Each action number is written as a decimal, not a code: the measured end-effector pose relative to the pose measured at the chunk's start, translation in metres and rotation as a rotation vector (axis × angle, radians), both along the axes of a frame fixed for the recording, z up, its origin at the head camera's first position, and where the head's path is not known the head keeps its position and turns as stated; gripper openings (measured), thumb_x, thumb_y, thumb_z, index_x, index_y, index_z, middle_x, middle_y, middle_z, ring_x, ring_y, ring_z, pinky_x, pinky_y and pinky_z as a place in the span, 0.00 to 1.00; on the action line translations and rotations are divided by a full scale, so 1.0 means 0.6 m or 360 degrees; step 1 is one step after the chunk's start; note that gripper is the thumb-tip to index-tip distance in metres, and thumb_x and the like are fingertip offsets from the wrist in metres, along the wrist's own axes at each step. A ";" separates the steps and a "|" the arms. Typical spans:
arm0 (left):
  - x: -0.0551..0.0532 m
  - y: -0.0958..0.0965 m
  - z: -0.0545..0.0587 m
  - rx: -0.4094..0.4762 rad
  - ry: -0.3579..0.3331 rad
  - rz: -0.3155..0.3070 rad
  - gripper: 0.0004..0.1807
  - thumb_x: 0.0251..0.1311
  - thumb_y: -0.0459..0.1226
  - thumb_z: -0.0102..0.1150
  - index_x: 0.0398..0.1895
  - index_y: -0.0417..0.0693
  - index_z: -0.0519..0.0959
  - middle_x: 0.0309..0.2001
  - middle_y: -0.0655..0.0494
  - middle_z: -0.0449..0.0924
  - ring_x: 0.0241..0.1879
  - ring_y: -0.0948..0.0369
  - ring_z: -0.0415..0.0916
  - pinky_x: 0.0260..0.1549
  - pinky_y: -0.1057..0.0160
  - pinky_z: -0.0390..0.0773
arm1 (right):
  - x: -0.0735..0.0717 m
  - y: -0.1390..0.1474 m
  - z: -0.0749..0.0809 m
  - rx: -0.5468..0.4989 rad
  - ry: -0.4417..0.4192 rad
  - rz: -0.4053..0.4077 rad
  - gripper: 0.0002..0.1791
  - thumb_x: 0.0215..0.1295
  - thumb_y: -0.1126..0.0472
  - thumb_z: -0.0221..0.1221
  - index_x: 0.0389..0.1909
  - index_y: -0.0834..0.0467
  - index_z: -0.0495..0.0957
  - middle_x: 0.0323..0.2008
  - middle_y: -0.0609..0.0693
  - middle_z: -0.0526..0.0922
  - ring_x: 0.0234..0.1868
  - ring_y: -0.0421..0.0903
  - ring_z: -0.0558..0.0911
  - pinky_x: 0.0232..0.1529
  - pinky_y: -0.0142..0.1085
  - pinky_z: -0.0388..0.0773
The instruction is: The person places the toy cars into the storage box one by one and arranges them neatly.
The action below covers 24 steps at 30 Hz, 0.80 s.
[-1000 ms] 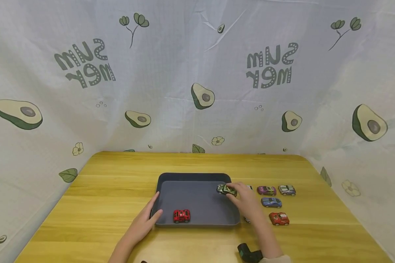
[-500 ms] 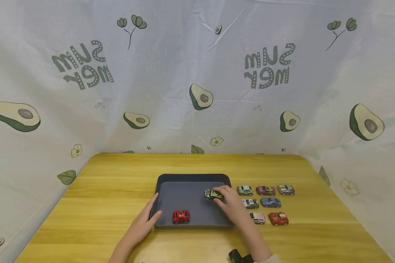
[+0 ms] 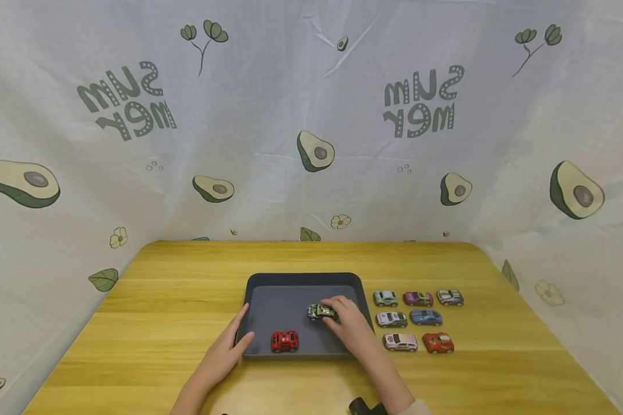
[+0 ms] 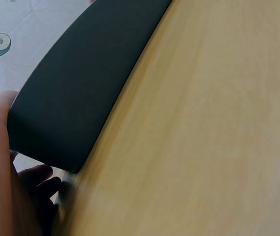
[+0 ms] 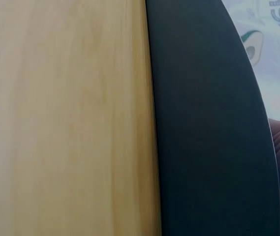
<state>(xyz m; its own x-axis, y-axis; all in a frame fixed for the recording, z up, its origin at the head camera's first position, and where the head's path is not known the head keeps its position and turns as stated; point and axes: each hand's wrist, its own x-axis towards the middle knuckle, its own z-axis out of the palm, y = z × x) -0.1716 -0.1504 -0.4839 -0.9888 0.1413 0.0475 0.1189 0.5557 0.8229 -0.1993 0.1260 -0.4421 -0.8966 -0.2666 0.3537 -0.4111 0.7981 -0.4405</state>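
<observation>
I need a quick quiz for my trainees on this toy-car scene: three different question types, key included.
1. What does the right-hand grip hold?
a) blue toy car
b) green camouflage toy car
c) purple toy car
2. True or false: the red toy car inside the gray tray is at its far edge.
3. How many toy cars are on the wooden table, outside the tray?

Key: 1. b; 2. False, it is toward the near edge; 3. Seven.

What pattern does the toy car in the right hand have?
The toy car is mottled dark green and pale; head view.
</observation>
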 end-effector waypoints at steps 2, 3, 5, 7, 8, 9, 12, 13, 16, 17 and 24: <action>-0.001 -0.001 0.000 0.0000 0.0006 0.0002 0.34 0.63 0.52 0.47 0.71 0.61 0.49 0.70 0.48 0.51 0.68 0.48 0.51 0.63 0.41 0.55 | -0.001 -0.004 0.001 -0.0003 0.0000 0.0017 0.17 0.51 0.63 0.64 0.45 0.57 0.78 0.42 0.49 0.79 0.46 0.48 0.77 0.46 0.42 0.76; -0.001 -0.001 -0.001 -0.0002 0.0006 0.0003 0.34 0.63 0.52 0.47 0.71 0.61 0.49 0.70 0.48 0.51 0.68 0.47 0.51 0.63 0.41 0.55 | -0.001 -0.007 0.001 -0.0005 -0.0008 0.0027 0.17 0.52 0.63 0.64 0.45 0.57 0.78 0.42 0.49 0.79 0.46 0.48 0.77 0.46 0.42 0.76; -0.001 -0.001 -0.001 -0.0004 0.0000 0.0006 0.35 0.63 0.52 0.47 0.71 0.61 0.49 0.70 0.48 0.51 0.68 0.47 0.50 0.63 0.41 0.55 | -0.001 -0.010 0.001 0.0007 -0.0017 0.0042 0.17 0.53 0.62 0.63 0.46 0.56 0.77 0.42 0.49 0.79 0.47 0.48 0.76 0.47 0.41 0.76; -0.001 -0.001 -0.001 -0.0007 -0.0006 0.0008 0.35 0.63 0.52 0.47 0.71 0.61 0.49 0.70 0.47 0.51 0.68 0.47 0.50 0.63 0.41 0.54 | 0.000 -0.013 0.001 0.0012 -0.0022 0.0051 0.17 0.53 0.61 0.63 0.46 0.55 0.77 0.43 0.48 0.78 0.47 0.48 0.76 0.47 0.41 0.76; -0.001 -0.001 -0.001 -0.0005 -0.0008 0.0007 0.35 0.63 0.52 0.47 0.71 0.61 0.49 0.70 0.47 0.51 0.68 0.47 0.50 0.63 0.41 0.54 | 0.000 -0.015 0.001 0.0015 -0.0022 0.0052 0.17 0.53 0.60 0.63 0.46 0.55 0.77 0.43 0.48 0.78 0.47 0.48 0.76 0.47 0.41 0.76; -0.001 -0.001 -0.001 -0.0005 -0.0007 0.0008 0.35 0.63 0.52 0.47 0.71 0.61 0.49 0.70 0.47 0.51 0.68 0.47 0.50 0.63 0.41 0.54 | 0.000 -0.016 0.001 0.0019 -0.0015 0.0054 0.17 0.53 0.60 0.63 0.46 0.55 0.77 0.43 0.47 0.78 0.47 0.48 0.76 0.47 0.40 0.76; -0.002 0.000 -0.002 0.0001 -0.0003 0.0004 0.35 0.63 0.52 0.47 0.71 0.61 0.49 0.70 0.48 0.51 0.69 0.47 0.50 0.63 0.41 0.54 | -0.001 -0.020 0.002 0.0015 -0.0004 0.0067 0.17 0.53 0.60 0.63 0.46 0.55 0.77 0.43 0.47 0.78 0.47 0.48 0.76 0.47 0.40 0.76; -0.002 0.000 -0.002 0.0002 -0.0006 0.0003 0.35 0.63 0.52 0.47 0.71 0.61 0.49 0.70 0.48 0.51 0.69 0.47 0.50 0.63 0.41 0.54 | -0.002 -0.022 0.002 0.0022 0.0001 0.0074 0.17 0.53 0.60 0.63 0.46 0.55 0.77 0.42 0.48 0.78 0.47 0.47 0.76 0.47 0.40 0.76; -0.001 0.000 -0.001 -0.0001 -0.0020 0.0004 0.35 0.63 0.53 0.46 0.71 0.61 0.48 0.70 0.47 0.51 0.69 0.47 0.50 0.63 0.41 0.54 | -0.002 -0.028 0.001 0.0023 0.0005 0.0107 0.17 0.52 0.61 0.63 0.46 0.56 0.77 0.42 0.48 0.78 0.46 0.47 0.77 0.47 0.39 0.76; 0.000 0.000 -0.001 -0.0004 -0.0025 0.0004 0.35 0.63 0.53 0.46 0.71 0.60 0.48 0.70 0.47 0.51 0.69 0.47 0.50 0.63 0.41 0.54 | -0.002 -0.030 0.000 0.0027 0.0006 0.0118 0.17 0.52 0.61 0.63 0.45 0.56 0.77 0.42 0.48 0.78 0.46 0.46 0.77 0.47 0.39 0.76; -0.001 -0.001 0.000 -0.0012 -0.0009 0.0001 0.35 0.63 0.53 0.46 0.71 0.61 0.48 0.70 0.47 0.51 0.69 0.47 0.50 0.63 0.41 0.54 | -0.001 -0.036 0.002 0.0035 -0.0007 0.0156 0.18 0.52 0.62 0.63 0.45 0.57 0.77 0.42 0.48 0.78 0.45 0.46 0.77 0.47 0.39 0.76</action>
<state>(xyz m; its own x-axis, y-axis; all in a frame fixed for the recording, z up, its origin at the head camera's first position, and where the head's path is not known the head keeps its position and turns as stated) -0.1721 -0.1508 -0.4841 -0.9892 0.1410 0.0406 0.1138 0.5619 0.8193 -0.1999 0.1041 -0.4409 -0.8674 -0.3606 0.3430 -0.4856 0.7638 -0.4252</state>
